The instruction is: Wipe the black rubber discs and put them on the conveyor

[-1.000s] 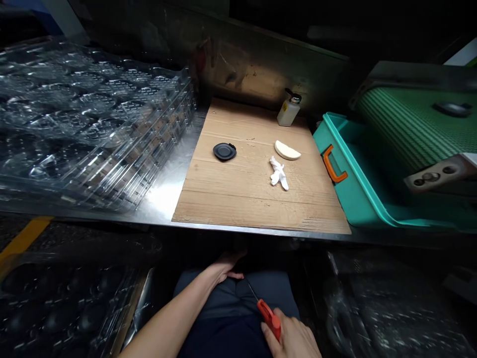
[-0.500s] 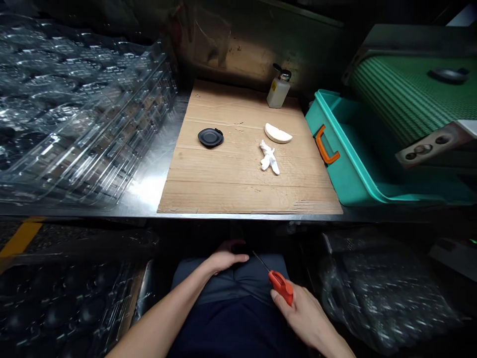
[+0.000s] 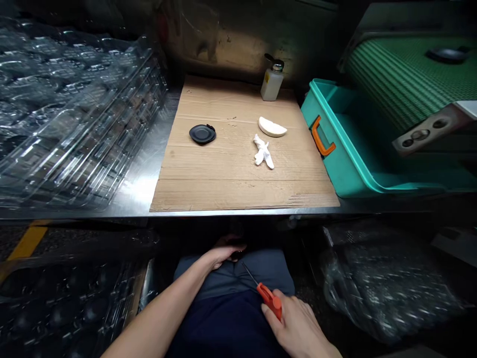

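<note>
Low over my lap, my left hand [image 3: 222, 251] curls around a small dark part [image 3: 237, 252], whose shape is mostly lost in shadow. My right hand [image 3: 294, 320] grips a tool with an orange-red handle [image 3: 269, 300] and a thin metal shaft. The shaft's tip points up and left, just short of my left hand. On the cardboard sheet [image 3: 208, 191] above lie a round black plastic part [image 3: 202, 134], a white half-round pad [image 3: 272, 127] and a crumpled white cloth or glove piece [image 3: 263, 151].
A pump bottle [image 3: 272, 81] stands at the back of the cardboard. Clear plastic trays [image 3: 74, 119] are stacked at left. A teal bin [image 3: 345, 149] with an orange handle is at right, below a green conveyor belt [image 3: 395, 74] carrying a dark part. More clear trays [image 3: 387, 288] sit lower right.
The tool in my right hand has shifted left and slightly down, nearer my left hand. My left hand has turned so that the dark part shows. The whole view has shifted slightly.
</note>
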Demonstrator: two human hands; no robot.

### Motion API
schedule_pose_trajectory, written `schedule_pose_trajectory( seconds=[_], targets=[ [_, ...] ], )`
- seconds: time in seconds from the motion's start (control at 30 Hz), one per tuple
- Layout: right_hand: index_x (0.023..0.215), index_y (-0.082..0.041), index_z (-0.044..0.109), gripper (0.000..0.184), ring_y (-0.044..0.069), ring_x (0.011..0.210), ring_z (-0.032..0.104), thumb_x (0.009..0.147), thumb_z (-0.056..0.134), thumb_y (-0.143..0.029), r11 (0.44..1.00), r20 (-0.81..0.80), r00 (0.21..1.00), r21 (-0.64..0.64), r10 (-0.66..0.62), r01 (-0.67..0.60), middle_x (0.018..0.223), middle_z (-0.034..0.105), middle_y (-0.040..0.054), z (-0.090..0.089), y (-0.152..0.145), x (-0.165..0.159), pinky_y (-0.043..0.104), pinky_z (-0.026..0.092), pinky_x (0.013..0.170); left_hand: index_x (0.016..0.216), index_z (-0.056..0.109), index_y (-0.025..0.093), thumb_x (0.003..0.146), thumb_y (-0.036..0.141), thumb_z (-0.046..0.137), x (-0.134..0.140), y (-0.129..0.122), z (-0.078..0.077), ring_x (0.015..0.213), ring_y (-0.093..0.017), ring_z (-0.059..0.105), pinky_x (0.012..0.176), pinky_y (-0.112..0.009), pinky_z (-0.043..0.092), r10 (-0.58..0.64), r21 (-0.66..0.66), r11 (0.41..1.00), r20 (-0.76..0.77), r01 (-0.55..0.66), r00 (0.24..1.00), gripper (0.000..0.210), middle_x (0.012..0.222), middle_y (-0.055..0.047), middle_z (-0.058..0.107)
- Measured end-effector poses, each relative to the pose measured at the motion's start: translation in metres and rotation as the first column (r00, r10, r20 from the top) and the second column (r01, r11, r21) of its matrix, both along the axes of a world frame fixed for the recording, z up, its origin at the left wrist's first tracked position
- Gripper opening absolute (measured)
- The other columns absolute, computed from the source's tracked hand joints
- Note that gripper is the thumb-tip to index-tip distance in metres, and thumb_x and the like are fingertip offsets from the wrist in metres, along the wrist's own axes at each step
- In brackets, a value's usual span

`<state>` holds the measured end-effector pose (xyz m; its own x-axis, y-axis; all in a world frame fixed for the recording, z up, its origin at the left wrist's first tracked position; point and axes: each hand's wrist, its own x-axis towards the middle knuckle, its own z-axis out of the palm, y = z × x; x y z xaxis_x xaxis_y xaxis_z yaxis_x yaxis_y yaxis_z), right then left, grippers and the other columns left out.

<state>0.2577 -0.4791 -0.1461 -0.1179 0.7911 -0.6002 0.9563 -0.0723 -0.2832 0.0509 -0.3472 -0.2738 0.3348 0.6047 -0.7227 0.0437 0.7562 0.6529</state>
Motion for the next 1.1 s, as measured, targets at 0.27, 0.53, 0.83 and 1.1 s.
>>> schedule_pose_trajectory(
  seconds=[0.27, 0.53, 0.83, 1.1],
  targets=[
    [0.097, -0.022, 0.053, 0.032, 0.023, 0.064, 0.063, 0.097, 0.029, -0.044, 0.995, 0.003, 0.999, 0.091, 0.041, -0.042, 0.070, 0.065, 0.0031, -0.010, -0.003, -0.001, 0.029, 0.031, 0.060, 0.104, 0.065, 0.011, 0.060, 0.043, 0.082, -0.003, 0.013, 0.002, 0.076, -0.023, 0.067, 0.063, -0.036, 0.060, 0.199, -0.228, 0.958, 0.097, -0.173, 0.975, 0.058, 0.093, -0.013, 0.067],
    [0.089, -0.024, 0.056, 0.032, 0.019, 0.061, 0.061, 0.096, 0.035, -0.047, 0.992, -0.149, 0.986, 0.083, -0.077, 0.090, 0.066, 0.063, -0.0002, -0.001, 0.000, 0.003, 0.026, 0.034, 0.058, 0.104, 0.065, 0.014, 0.060, 0.029, 0.084, -0.004, 0.017, 0.010, 0.077, -0.024, 0.068, 0.063, -0.037, 0.061, 0.296, -0.221, 0.939, 0.131, -0.263, 0.946, 0.050, 0.091, -0.012, 0.069],
    [0.113, -0.017, 0.066, 0.060, 0.023, 0.069, 0.065, 0.073, 0.064, -0.062, 0.490, -0.212, 0.559, 0.301, -0.802, 0.818, 0.078, 0.071, 0.0048, 0.000, -0.003, 0.149, 0.029, 0.050, 0.063, 0.095, 0.065, 0.016, 0.078, 0.013, 0.067, -0.105, 0.035, 0.030, 0.093, -0.031, 0.069, 0.079, -0.050, 0.058, 0.556, -0.110, 0.831, 0.209, -0.545, 0.805, 0.017, 0.098, -0.012, 0.070],
    [0.104, -0.018, 0.063, 0.058, 0.017, 0.079, 0.064, 0.062, 0.078, -0.053, -0.329, -0.923, -0.004, 0.134, -0.386, 0.935, 0.093, 0.065, 0.0022, -0.013, 0.057, 0.253, 0.032, 0.054, 0.079, 0.118, 0.061, 0.028, 0.075, 0.012, 0.066, -0.120, -0.012, 0.048, 0.106, -0.036, 0.063, 0.082, -0.055, 0.058, 0.562, -0.167, 0.825, 0.146, -0.539, 0.814, 0.046, 0.116, -0.008, 0.069]
  ],
)
